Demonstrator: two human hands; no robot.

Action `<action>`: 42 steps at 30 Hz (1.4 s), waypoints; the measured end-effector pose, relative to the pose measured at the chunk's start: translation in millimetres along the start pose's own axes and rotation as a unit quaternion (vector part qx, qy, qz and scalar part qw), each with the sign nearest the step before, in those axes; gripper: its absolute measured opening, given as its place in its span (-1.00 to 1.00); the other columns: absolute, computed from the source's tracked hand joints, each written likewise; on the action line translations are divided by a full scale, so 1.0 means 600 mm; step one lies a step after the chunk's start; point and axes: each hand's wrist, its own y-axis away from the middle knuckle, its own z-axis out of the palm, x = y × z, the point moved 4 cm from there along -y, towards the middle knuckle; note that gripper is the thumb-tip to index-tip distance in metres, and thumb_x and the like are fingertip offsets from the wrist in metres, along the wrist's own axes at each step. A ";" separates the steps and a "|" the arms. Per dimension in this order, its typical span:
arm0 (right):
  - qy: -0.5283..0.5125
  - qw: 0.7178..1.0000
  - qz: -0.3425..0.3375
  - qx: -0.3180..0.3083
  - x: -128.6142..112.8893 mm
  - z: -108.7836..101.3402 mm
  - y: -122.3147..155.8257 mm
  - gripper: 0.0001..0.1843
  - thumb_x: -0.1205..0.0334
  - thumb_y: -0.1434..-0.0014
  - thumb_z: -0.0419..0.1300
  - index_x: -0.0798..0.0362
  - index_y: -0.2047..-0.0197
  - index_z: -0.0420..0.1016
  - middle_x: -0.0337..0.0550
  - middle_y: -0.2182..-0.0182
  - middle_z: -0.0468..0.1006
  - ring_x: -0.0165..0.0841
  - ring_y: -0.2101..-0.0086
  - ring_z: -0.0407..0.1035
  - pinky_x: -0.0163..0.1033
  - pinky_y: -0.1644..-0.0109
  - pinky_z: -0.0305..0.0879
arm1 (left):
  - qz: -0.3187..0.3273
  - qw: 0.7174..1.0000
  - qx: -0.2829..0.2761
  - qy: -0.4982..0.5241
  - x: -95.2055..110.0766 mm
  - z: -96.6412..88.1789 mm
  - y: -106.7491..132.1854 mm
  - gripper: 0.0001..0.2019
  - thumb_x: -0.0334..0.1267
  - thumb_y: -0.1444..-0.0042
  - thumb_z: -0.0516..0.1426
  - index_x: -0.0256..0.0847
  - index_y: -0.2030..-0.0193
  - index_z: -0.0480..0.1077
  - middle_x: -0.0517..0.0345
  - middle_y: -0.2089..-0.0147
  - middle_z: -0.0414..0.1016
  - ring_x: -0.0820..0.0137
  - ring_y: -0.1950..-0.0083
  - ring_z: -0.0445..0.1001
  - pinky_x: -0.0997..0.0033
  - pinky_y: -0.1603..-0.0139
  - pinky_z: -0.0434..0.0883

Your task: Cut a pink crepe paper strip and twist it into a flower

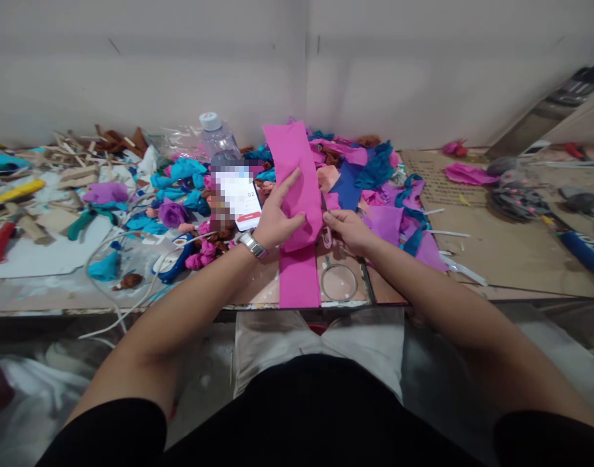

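Observation:
A broad strip of bright pink crepe paper [301, 185] stands out in front of me, its upper end slanting to the left. My left hand [279, 219] grips it from the left, with thumb and index finger lying across its face; the other fingers are partly hidden. At the paper's right edge, my right hand [348, 228] is closed on small scissors with pink handles [327, 237]. Their blades are mostly hidden beside the paper. Beneath, a second pink length [299, 282] lies flat down to the table's front edge. A roll of clear tape [339, 282] lies just right of it.
A phone [241, 201] leans against a clear bottle [219, 139]. Crumpled coloured paper [180, 175] and paper flowers crowd the left. Scraps [384, 224] lie to the right, beside cardboard [465, 227]. Pliers [83, 224], wood pieces [73, 175] and a white cable [144, 301] are farther left.

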 end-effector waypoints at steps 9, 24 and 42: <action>0.002 1.000 0.007 0.008 0.000 0.000 0.000 -0.36 -0.39 -0.10 0.44 0.02 0.46 0.39 -0.29 0.70 0.49 -0.48 0.70 0.31 -0.42 0.65 0.12 | -0.003 1.000 0.007 -0.015 -0.002 0.003 0.002 -0.12 -0.08 -0.14 0.34 -0.07 -0.58 0.17 -0.07 -0.59 0.23 -0.06 -0.61 0.21 -0.23 -0.67 0.09; 0.011 1.000 0.001 0.003 0.010 -0.005 -0.003 -0.38 -0.41 -0.13 0.40 0.01 0.43 0.42 -0.29 0.72 0.48 -0.48 0.71 0.30 -0.41 0.66 0.11 | -0.003 1.000 -0.003 -0.009 -0.004 0.003 0.001 -0.10 -0.10 -0.14 0.35 -0.04 -0.60 0.13 -0.04 -0.62 0.18 -0.07 -0.64 0.14 -0.22 -0.70 0.02; 0.034 0.999 -0.025 0.005 0.005 -0.006 -0.003 -0.36 -0.41 -0.10 0.41 0.06 0.41 0.48 -0.30 0.74 0.47 -0.51 0.74 0.23 -0.42 0.67 0.04 | 0.001 1.000 0.001 -0.017 -0.001 0.002 0.003 -0.07 -0.05 -0.13 0.37 -0.03 -0.60 0.12 -0.02 -0.62 0.18 -0.03 -0.61 0.19 -0.14 -0.68 0.11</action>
